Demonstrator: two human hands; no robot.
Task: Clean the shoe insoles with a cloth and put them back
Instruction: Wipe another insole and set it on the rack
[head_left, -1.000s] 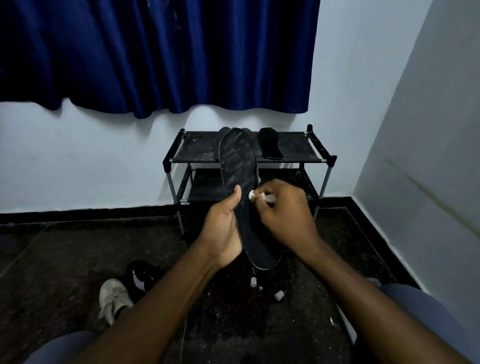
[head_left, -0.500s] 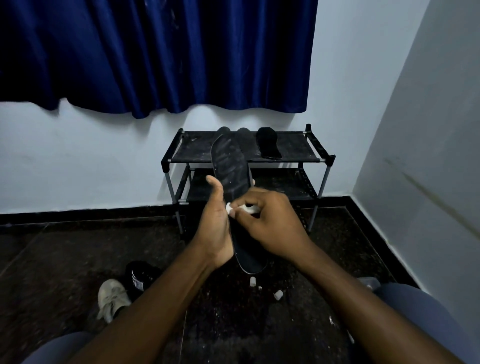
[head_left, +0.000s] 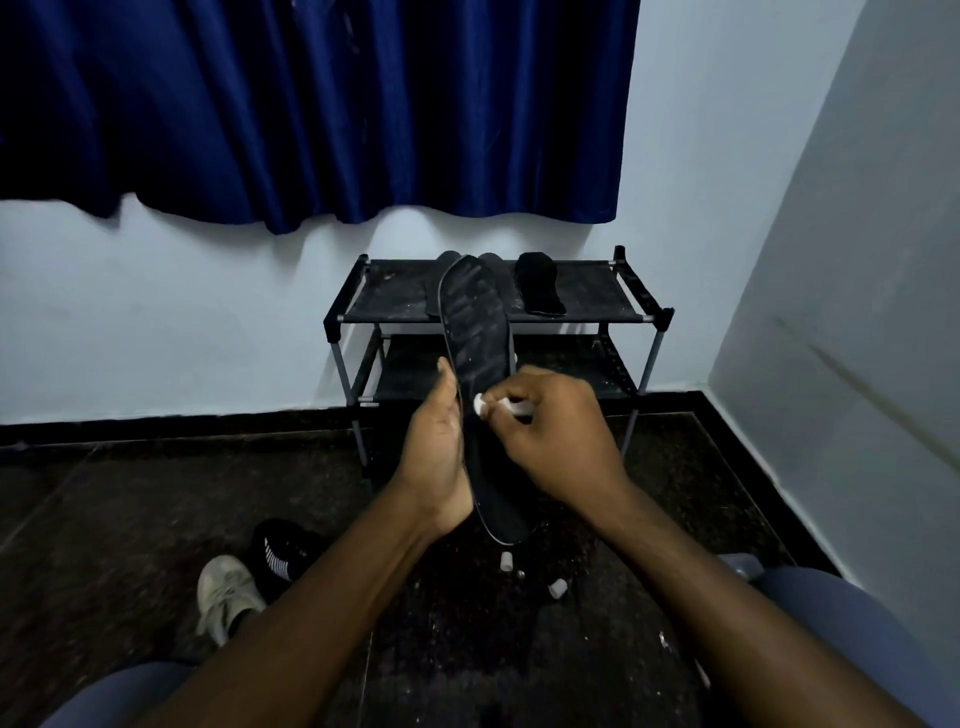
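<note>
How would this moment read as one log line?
left hand: grips insole | right hand: pinches white piece at insole | rack: other insoles

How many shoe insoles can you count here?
4: held insole in the left hand; on the rack top, right insole, and left insole and middle insole partly hidden behind it. Others may be hidden.

Four insoles (head_left: 475, 322) (head_left: 445, 258) (head_left: 491, 257) (head_left: 537, 286), two shoes (head_left: 228, 592) (head_left: 283, 551), two small white pieces (head_left: 505, 561) (head_left: 557, 588), one rack (head_left: 587, 291), one curtain (head_left: 311, 104).
</note>
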